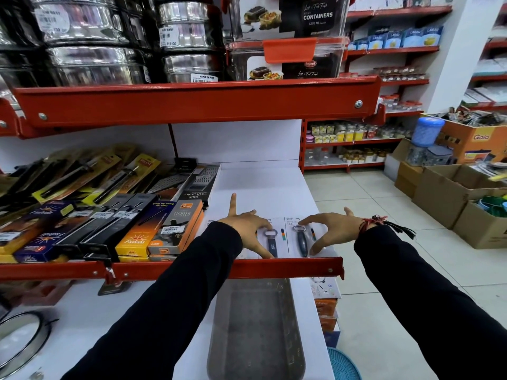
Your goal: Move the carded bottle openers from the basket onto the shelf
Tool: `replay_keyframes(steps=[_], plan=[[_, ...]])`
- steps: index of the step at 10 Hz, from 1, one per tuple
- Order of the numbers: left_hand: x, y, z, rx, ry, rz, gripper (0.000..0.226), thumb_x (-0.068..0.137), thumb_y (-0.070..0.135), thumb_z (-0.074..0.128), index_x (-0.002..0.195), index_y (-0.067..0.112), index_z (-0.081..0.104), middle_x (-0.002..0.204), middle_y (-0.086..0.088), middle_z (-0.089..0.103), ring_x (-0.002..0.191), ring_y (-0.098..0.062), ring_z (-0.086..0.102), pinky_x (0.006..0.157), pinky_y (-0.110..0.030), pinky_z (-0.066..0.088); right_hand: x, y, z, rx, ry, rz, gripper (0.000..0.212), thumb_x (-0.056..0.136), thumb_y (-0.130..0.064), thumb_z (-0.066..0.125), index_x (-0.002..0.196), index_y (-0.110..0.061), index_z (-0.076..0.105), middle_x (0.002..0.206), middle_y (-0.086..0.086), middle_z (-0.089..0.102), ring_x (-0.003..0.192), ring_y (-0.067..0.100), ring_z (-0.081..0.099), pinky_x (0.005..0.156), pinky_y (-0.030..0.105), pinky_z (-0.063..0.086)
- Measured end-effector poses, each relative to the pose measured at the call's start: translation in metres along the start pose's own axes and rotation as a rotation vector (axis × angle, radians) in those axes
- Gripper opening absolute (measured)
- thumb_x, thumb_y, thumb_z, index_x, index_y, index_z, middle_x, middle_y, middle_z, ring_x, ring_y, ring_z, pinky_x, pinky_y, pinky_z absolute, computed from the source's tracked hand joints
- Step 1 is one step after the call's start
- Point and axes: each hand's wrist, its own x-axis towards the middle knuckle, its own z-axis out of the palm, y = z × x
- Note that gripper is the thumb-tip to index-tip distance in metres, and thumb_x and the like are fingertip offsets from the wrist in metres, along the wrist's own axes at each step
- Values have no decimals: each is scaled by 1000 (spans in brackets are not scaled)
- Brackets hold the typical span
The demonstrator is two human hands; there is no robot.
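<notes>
Two white cards with dark-handled bottle openers lie side by side on the white shelf (263,185), right behind its red front lip. My left hand (248,229) rests spread on the left bottle opener card (271,239), fingertips touching it. My right hand (330,229) arches over the right bottle opener card (301,239), thumb and fingers pressing its edges. Neither card is lifted. A blue mesh basket (344,364) shows partly at the bottom, beside the shelving unit; its contents are hidden.
Boxed lighters (175,229) and grater packs crowd the shelf left of the cards. A grey tray (255,330) sits on the lower shelf beneath. Steel tins and containers fill the upper shelf. Cardboard boxes (450,193) stand on the tiled aisle floor at right.
</notes>
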Motion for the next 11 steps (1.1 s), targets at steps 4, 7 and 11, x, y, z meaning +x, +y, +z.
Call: replay_keyframes(steps=[4,7,11], plan=[[-2,3,-6,11,-32,-7,91,77,79,57,153,33,35,162,2,35,157,-20,4,101,-65,-36,-4,-10,-7,0,-44,-6,84,75,-55,75,147,-47,33,163,-7,29,153,25,20,117,67,-11],[-3,7,-5,12,-31,-9,91,76,79,56,152,33,35,160,1,37,157,-20,7,99,-64,-38,-10,-16,-3,-13,-19,1,85,74,-58,74,147,-48,33,163,-9,30,153,23,21,117,67,-11],[-42,-9,-1,-251,370,28,71,86,68,58,147,37,42,155,3,45,147,-18,35,122,-43,22,-49,-27,6,151,605,-224,46,76,-53,63,121,-44,59,129,-19,63,119,9,59,96,28,47]])
